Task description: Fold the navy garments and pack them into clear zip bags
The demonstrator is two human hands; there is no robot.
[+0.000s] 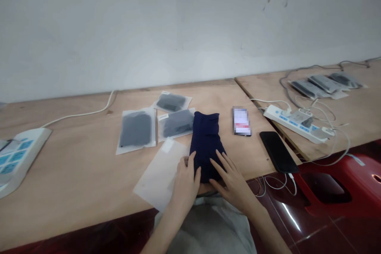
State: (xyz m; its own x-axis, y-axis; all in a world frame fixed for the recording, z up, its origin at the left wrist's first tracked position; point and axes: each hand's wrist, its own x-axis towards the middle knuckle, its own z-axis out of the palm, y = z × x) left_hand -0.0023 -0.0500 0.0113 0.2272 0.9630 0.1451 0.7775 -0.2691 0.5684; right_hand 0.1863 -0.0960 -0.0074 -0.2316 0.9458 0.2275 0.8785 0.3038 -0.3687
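Observation:
A folded dark navy cloth (205, 137) lies on the wooden table (80, 166) near its front edge. My left hand (186, 180) rests on the cloth's near left corner, fingers bent over its edge. My right hand (230, 176) lies flat on the near right part of the cloth, fingers stretched out and apart. An empty clear plastic bag (160, 174) lies just left of the cloth, partly under my left hand.
Three sealed bags with dark cloth (137, 130) (177, 123) (172, 102) lie behind. Two phones (241, 121) (278, 151) sit right of the cloth. Power strips (18, 154) (297, 122) with cables, more bags (326, 83) on a second table, a red stool (336, 190).

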